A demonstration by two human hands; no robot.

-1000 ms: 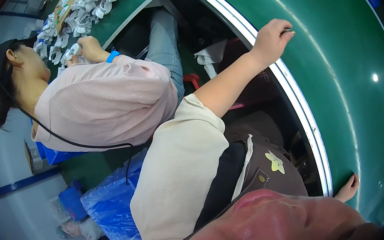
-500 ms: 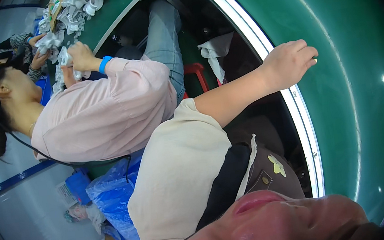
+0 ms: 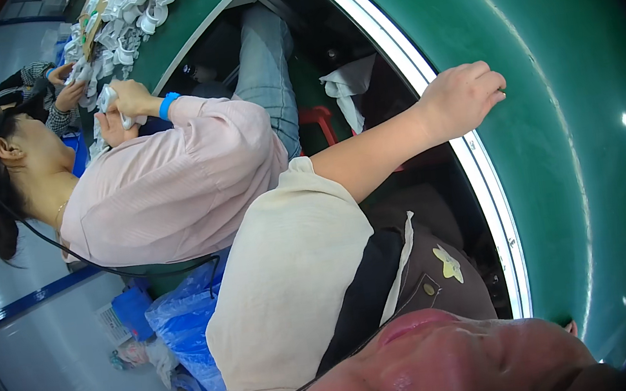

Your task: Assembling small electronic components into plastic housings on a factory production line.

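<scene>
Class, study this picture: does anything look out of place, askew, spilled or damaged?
Nothing looks spilled or damaged. The left hand rests curled on the green table at its white edge. The white parts heaped at the far end look loose, not spilled. Only fingertips of the right hand show.

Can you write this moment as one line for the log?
left hand: fingers curled, on green table | right hand: only fingertips show | co-worker: at white parts
</scene>
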